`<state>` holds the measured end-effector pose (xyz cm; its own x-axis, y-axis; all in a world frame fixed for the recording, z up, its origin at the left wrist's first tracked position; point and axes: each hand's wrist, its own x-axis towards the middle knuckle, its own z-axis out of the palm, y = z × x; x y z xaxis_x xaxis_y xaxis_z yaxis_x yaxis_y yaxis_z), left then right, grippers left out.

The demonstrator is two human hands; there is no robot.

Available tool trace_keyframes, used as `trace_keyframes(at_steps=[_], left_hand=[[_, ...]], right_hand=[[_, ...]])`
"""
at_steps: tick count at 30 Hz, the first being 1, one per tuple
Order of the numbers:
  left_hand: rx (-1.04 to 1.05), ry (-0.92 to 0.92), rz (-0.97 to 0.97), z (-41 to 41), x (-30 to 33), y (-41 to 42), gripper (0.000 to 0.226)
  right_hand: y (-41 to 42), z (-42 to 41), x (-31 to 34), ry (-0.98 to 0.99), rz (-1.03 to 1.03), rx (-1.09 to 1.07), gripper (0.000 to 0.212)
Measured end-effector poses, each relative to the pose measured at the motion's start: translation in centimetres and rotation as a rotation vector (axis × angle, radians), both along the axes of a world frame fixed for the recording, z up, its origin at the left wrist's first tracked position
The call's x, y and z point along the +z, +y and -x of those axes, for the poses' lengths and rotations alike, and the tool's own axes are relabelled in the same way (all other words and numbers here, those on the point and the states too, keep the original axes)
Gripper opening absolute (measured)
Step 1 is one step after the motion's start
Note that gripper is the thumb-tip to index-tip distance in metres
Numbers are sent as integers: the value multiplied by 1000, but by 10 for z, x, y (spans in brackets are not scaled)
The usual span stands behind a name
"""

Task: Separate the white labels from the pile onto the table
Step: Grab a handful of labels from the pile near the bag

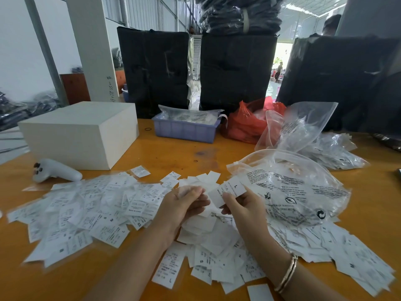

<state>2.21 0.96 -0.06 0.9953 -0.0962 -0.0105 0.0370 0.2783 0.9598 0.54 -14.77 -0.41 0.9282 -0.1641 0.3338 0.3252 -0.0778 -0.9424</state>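
Labels (121, 213) lay in a big white pile across the near side of the orange table (173, 153), and more spilled out under a clear plastic bag (303, 192) towards the right edge. The right hand (243, 205) pinched a small stack of labels (227, 192) between thumb and fingers, just above the middle of the pile. The top one showed a big letter L, with small print beside it that was too blurry to read. The left hand (184, 205) was just beside it with its fingers curled in, and it seemed to hold a thin see-through wrapper, but I could not tell for sure. To do this step well, I think the hands should peel one label off at a time, hold it by the edge, and put it down flat on a bare bit of table so it does not slide back into the pile. Labels in the pile showed the size letters S, M, L and XS, and one said MADE IN CHINA. The bag had black warning words, mostly too small to read. A white box (80, 133) sat near the far left corner with a white controller (56, 170) in front of it. A purple tray (186, 129) and a red bag (245, 124) stood along the far edge.
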Motion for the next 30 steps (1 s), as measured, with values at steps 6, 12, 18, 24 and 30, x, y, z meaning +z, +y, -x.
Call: trace_keyframes(at_steps=[6, 12, 18, 24, 30], left_hand=[[-82, -10, -107, 0, -1, -3, 9], [-149, -32, -98, 0, -2, -3, 28], [-154, -31, -46, 0, -1, -2, 13], [-2, 31, -36, -5, -4, -2, 3], [8, -21, -118, -5, -5, -2, 11]], right_hand=[[-1, 0, 3, 39, -135, 12, 13], [3, -1, 3, 201, -228, 28, 30], [7, -2, 2, 238, -89, 75, 32], [2, -1, 1, 90, -188, 48, 8], [5, -1, -2, 29, 8, 34, 9]])
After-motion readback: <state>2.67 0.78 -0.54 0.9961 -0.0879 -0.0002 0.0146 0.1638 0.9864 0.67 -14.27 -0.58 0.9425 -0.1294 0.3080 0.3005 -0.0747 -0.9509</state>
